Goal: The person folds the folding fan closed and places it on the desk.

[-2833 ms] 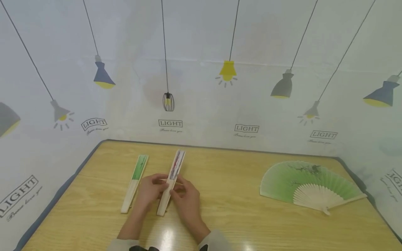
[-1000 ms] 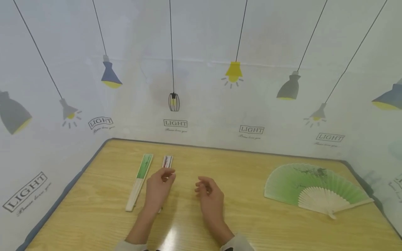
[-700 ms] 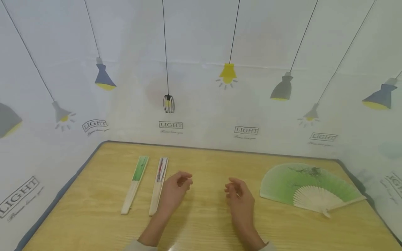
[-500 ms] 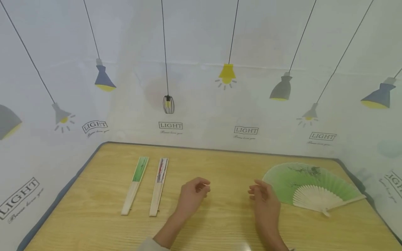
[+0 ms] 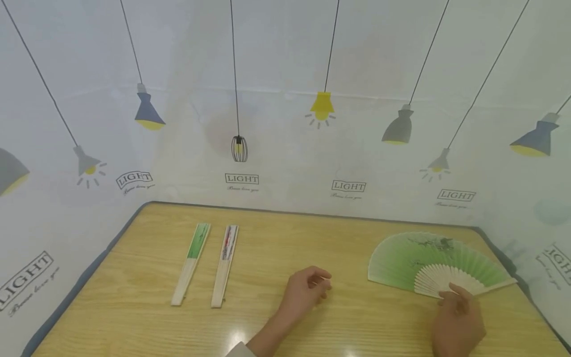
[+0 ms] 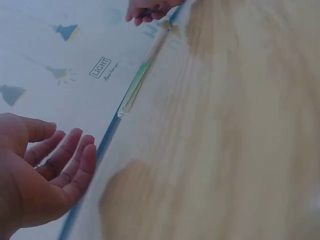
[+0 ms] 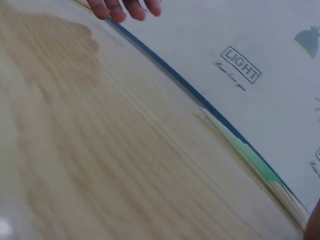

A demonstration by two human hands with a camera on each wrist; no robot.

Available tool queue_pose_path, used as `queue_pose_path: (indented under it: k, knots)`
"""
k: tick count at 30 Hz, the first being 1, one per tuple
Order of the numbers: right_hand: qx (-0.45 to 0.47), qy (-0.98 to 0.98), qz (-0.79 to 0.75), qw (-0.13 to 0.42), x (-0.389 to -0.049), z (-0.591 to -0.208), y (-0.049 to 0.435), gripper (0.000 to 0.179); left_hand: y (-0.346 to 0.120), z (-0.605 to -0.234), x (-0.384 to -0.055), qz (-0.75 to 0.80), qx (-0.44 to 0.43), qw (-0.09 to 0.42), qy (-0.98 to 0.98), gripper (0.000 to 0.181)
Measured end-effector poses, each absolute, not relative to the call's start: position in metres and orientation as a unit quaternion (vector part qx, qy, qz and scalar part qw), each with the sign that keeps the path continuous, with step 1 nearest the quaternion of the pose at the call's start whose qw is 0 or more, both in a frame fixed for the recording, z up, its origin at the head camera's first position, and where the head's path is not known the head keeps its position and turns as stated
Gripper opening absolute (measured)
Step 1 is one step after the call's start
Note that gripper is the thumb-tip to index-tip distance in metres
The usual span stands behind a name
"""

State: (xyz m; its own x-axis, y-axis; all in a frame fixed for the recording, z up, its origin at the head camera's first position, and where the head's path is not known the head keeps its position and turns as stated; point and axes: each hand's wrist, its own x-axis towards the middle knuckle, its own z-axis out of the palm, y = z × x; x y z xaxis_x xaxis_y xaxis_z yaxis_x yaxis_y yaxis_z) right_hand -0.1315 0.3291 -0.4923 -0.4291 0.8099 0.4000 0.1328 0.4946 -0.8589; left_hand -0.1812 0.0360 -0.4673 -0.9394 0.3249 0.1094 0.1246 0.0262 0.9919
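Observation:
A spread folding fan (image 5: 392, 263), green with a dark branch print and pale ribs, lies at the right of the table. My right hand (image 5: 459, 320) hangs over its pivot end and hides that end in the head view. The left wrist view shows this right hand (image 6: 152, 9) a little above the fan (image 6: 134, 87), apparently apart from it. Mid-table, my left hand (image 5: 305, 292) hovers with loosely bent fingers and holds nothing. Two folded fans lie side by side at the left: one with a green top (image 5: 198, 243), the other with a white, red and dark print (image 5: 229, 243).
The wooden table (image 5: 134, 277) has a dark blue edge strip along its back and sides. White wall sheets (image 5: 285, 148) printed with lamps and LIGHT labels stand around it.
The printed folded fan was in both hands, then lay on the table beside the green-topped one. Both hands have since moved right, the right one reaching over the spread fan's pivot end.

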Motion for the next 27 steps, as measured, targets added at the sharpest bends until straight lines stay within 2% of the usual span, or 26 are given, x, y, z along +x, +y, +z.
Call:
queue_pose_path:
  k: [2,4,10,12,17,27]
  knots:
    - [-0.347,-0.729,0.378,0.454,-0.131,-0.494,0.341,0.024,0.035,-0.472,-0.182,0.7,0.155,0.08,0.692,0.016]
    - [-0.391,-0.706,0.382,0.45,-0.13,-0.494,0.353,0.027,0.032,-0.477,-0.183,0.722,0.157,0.082,0.668,0.017]
    - [-0.5,-0.661,0.451,0.332,-0.122,-0.494,0.386,0.038,0.021,-0.486,-0.188,0.762,0.174,0.07,0.619,0.024]
    - [-0.502,-0.664,0.458,0.312,-0.122,-0.493,0.391,0.04,0.02,-0.486,-0.189,0.769,0.17,0.074,0.612,0.026]
    - [-0.478,-0.696,0.436,0.309,-0.122,-0.492,0.394,0.046,0.021,-0.485,-0.19,0.778,0.15,0.091,0.603,0.028]
    - [-0.464,-0.706,0.478,0.242,-0.127,-0.489,0.405,0.065,0.022,-0.485,-0.189,0.783,0.153,0.092,0.597,0.025]
